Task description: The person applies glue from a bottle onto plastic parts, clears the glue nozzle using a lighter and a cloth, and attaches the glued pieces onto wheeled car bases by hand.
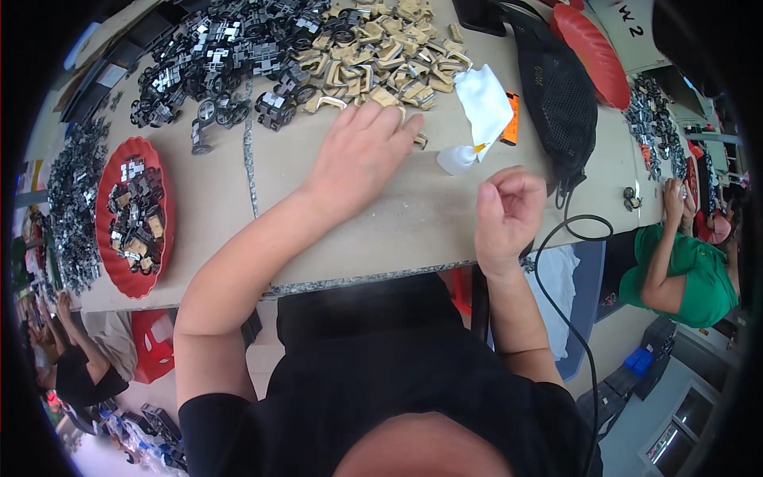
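Note:
My left hand point(358, 155) reaches palm down to the near edge of a heap of tan toy-car body parts point(381, 60). Its fingertips touch the nearest pieces, and its thumb stands apart from the fingers; no held piece shows. One loose tan part point(420, 141) lies beside the thumb. My right hand point(510, 219) hovers near the table's front edge with its fingers curled closed; whatever they may hold is hidden. A small white squeeze bottle point(457, 160) with a yellow tip lies between my hands, near a white cloth point(483, 103).
Black wheeled chassis point(230, 56) heap up at the back left. A red oval basket point(135, 282) holds assembled pieces at left. An orange box point(510, 119), a black mesh pouch point(556, 103) and a looping black cable point(584, 216) lie at right. Other people work at both sides.

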Demonstrator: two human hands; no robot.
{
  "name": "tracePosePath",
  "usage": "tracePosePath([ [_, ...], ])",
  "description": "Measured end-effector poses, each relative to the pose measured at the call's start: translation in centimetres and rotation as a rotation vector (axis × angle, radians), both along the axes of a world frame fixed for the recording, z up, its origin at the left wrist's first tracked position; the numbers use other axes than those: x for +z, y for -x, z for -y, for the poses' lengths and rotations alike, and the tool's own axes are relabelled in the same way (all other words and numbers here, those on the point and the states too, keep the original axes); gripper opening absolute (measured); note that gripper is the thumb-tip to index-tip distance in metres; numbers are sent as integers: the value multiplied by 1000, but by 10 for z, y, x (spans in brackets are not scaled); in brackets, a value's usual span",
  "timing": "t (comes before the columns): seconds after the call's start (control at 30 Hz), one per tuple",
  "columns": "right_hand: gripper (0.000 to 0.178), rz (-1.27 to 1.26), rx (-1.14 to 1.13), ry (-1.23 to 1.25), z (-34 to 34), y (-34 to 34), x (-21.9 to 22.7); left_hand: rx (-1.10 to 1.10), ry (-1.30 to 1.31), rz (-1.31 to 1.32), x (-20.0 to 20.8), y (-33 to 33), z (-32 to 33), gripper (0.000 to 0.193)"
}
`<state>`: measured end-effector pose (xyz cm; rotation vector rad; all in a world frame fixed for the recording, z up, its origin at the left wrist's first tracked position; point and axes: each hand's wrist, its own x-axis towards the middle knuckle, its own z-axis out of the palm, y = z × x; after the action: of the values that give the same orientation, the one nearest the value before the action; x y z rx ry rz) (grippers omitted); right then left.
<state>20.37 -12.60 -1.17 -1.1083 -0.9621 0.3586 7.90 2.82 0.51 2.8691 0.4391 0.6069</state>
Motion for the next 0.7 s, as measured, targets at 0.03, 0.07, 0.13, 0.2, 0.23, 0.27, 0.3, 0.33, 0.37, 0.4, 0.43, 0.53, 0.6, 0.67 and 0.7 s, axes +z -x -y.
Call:
tracePosePath([
  [0.03, 36, 107, -100, 153, -1, -4, 3, -28, -65, -3, -3, -6, -1, 30],
  [0.07, 41, 211, -199, 305, -2, -7, 4, -55, -131, -7, -5, -9, -1, 29],
  [0.13, 38, 163, -182, 349, -5, -9, 4, -79, -113, -38, -3, -6, 1, 27],
  [0.2, 41, 346, -161, 440, -8, -12, 2, -106, -94, -72, -3, -1, 8, 26],
  [0.23, 43, 337, -108, 484, -9, -11, 2, -118, -28, 12, -5, 4, 12, 24],
  [0.27, 43, 333, -103, 482, -10, -11, 0, -128, 37, 95, -6, 10, 16, 22],
  [0.3, 41, 252, -63, 519, -12, -11, -3, -123, 35, 90, -5, 15, 18, 22],
  [0.33, 40, 168, -19, 558, -15, -10, -5, -88, 159, 126, -4, 22, 20, 21],
  [0.37, 40, 163, -9, 558, -16, -9, -6, -52, 282, 162, -3, 27, 22, 21],
  [0.4, 37, 152, -10, 546, -16, -10, -6, -42, 282, 156, -2, 33, 25, 21],
  [0.43, 33, 144, -11, 530, -16, -11, -7, 93, 730, 198, -2, 39, 29, 19],
  [0.53, 32, -52, 114, 337, -16, -9, -1, 257, 1342, 389, 1, 47, 33, 17],
  [0.6, 33, -116, 158, 305, -15, -6, 6, 274, 1505, 548, 2, 51, 36, 16],
  [0.67, 34, -344, 302, 353, -12, -4, 12, 331, 1485, 506, 1, 54, 37, 24],
  [0.7, 34, -341, 307, 356, -12, 0, 13, 335, 1486, 512, -2, 56, 38, 24],
])
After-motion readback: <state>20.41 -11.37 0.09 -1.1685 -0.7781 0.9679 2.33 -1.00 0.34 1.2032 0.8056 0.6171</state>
